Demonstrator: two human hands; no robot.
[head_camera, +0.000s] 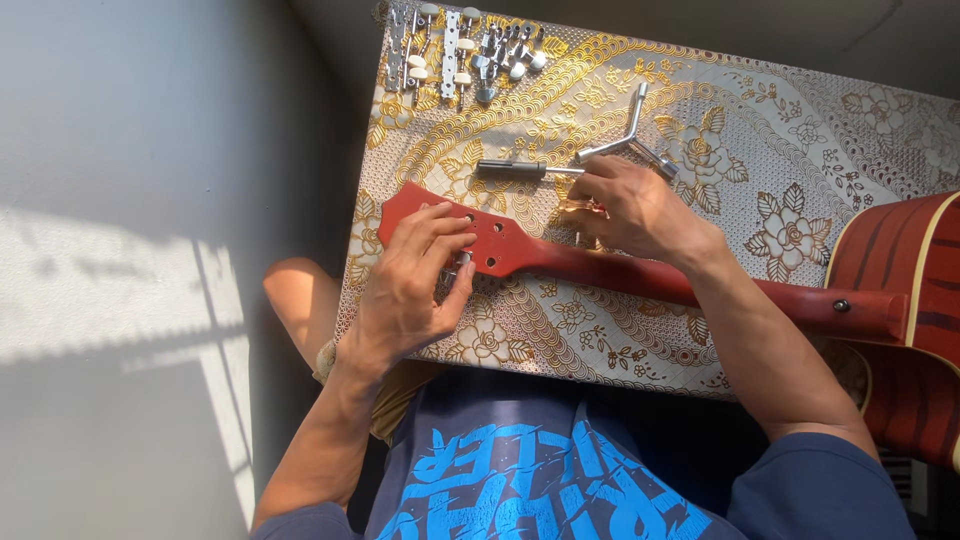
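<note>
Guitar neck (620, 275) lies across the table (800, 130) in front of us, over a gold-patterned cloth (560, 330). Its long axis runs almost level across the view, tilted slightly: the red headstock (480, 235) sits higher at the left end, and the neck drops a little as it runs right to meet the striped body (900, 330) at the frame's right edge. So the headstock points left, away from the body. We see bare round holes in the headstock's face.

Our left hand (410, 285) is at the headstock's near edge, fingers curled over the top of it and thumb underneath, loosely cupped rather than clenched. A small silvery part (455, 268) shows between the fingers and thumb, pressed against the headstock; we cannot tell exactly what it is.

Our right hand (635, 210) rests over the neck just right of the headstock, fingers bent down and closed around the amber handle (585, 207) of a small tool. The hand hides most of it.

Just beyond the right hand lie a metal driver (520, 168) and a three-armed wrench (630, 140), touching or nearly touching the fingers. Well apart, at the table's far left corner, sits a cluster of tuning machines (465, 50) with pale knobs.
</note>
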